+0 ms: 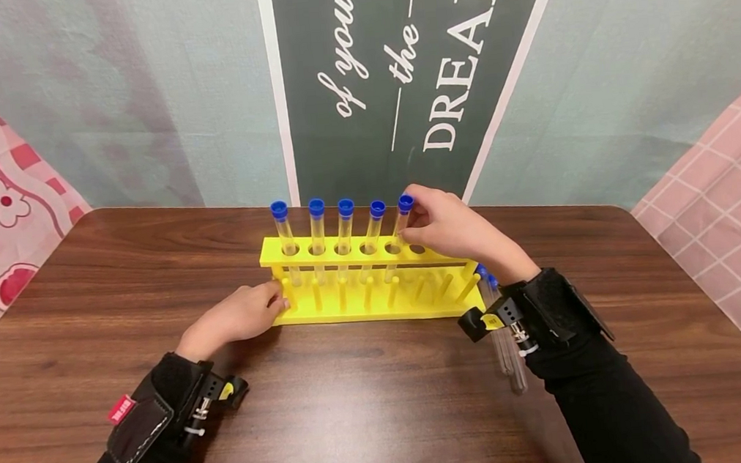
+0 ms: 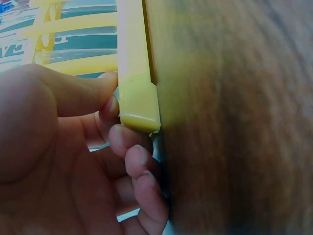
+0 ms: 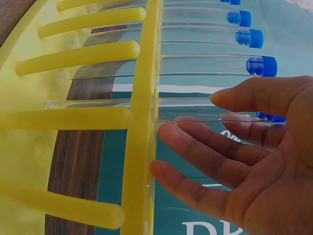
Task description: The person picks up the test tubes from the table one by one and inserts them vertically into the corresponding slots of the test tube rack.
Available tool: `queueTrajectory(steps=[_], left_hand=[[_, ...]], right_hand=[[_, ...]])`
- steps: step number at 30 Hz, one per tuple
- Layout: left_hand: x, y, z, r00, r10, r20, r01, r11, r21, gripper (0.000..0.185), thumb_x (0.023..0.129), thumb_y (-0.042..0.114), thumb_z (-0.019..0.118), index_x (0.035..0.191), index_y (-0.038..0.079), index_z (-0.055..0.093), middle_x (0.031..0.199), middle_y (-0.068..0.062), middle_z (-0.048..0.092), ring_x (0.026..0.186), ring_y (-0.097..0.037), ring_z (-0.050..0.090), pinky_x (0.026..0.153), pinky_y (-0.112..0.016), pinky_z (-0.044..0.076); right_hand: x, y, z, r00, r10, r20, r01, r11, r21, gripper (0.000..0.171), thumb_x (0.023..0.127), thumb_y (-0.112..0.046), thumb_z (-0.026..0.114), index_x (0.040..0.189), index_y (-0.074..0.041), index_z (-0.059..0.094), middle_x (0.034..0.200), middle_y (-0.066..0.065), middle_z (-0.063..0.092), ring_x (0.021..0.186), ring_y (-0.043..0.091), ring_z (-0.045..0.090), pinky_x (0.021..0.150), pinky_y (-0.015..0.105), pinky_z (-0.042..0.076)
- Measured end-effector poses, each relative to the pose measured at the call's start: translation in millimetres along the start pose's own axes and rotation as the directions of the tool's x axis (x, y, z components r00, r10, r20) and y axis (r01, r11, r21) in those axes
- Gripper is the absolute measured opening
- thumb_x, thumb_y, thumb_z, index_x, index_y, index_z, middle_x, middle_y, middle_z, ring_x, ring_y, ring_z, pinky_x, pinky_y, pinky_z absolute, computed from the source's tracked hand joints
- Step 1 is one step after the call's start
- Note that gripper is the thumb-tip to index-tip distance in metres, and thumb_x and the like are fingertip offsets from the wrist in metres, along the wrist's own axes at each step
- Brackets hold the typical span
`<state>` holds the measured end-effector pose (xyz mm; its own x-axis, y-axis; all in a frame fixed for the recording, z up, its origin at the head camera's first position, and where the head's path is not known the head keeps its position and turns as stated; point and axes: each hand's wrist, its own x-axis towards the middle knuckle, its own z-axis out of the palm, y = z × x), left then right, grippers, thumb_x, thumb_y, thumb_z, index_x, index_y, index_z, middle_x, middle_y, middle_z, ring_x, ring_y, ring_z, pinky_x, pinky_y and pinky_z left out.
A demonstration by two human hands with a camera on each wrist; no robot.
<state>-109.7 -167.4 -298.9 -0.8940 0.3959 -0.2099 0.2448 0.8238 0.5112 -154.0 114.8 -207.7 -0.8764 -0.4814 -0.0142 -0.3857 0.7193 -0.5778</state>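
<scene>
A yellow test tube rack stands on the table, with several clear, blue-capped test tubes upright in its holes. At the rack's left end, my left hand grips the base edge. The left wrist view shows the thumb on top of the yellow end and fingers curled at its side. My right hand holds the rightmost racked test tube between thumb and fingers, below its blue cap. That tube passes through the top bar, and an unfilled hole lies just right of it.
Loose blue-capped test tubes lie on the brown wooden table right of the rack, partly hidden under my right wrist. Upright pegs line the rack's base. A printed cloth hangs behind the table.
</scene>
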Motion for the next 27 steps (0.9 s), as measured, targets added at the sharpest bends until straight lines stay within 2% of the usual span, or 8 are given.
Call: queueTrajectory(steps=[9, 27], left_hand=[[0.0, 0.0, -0.3, 1.0, 0.008, -0.004, -0.008, 1.0, -0.003, 0.016, 0.096, 0.014, 0.044, 0.084, 0.004, 0.046, 0.064, -0.003, 0.037, 0.056, -0.016, 0.037, 0.056, -0.029, 0.033], [-0.2, 1.2, -0.2, 1.0, 0.006, -0.008, -0.006, 1.0, 0.002, 0.016, 0.095, 0.014, 0.046, 0.084, 0.003, 0.047, 0.064, -0.004, 0.037, 0.057, -0.016, 0.038, 0.057, -0.029, 0.033]], right_hand=[[0.0, -0.6, -0.6, 1.0, -0.002, 0.003, 0.002, 1.0, -0.001, 0.017, 0.085, -0.004, 0.061, 0.097, -0.002, 0.049, 0.086, 0.011, 0.059, 0.076, 0.023, 0.055, 0.069, 0.034, 0.047], [-2.1, 1.1, -1.4, 0.999, -0.023, 0.024, 0.021, 0.998, 0.067, 0.021, 0.082, 0.0, 0.061, 0.099, 0.0, 0.048, 0.086, 0.012, 0.06, 0.079, 0.023, 0.06, 0.069, 0.033, 0.05]])
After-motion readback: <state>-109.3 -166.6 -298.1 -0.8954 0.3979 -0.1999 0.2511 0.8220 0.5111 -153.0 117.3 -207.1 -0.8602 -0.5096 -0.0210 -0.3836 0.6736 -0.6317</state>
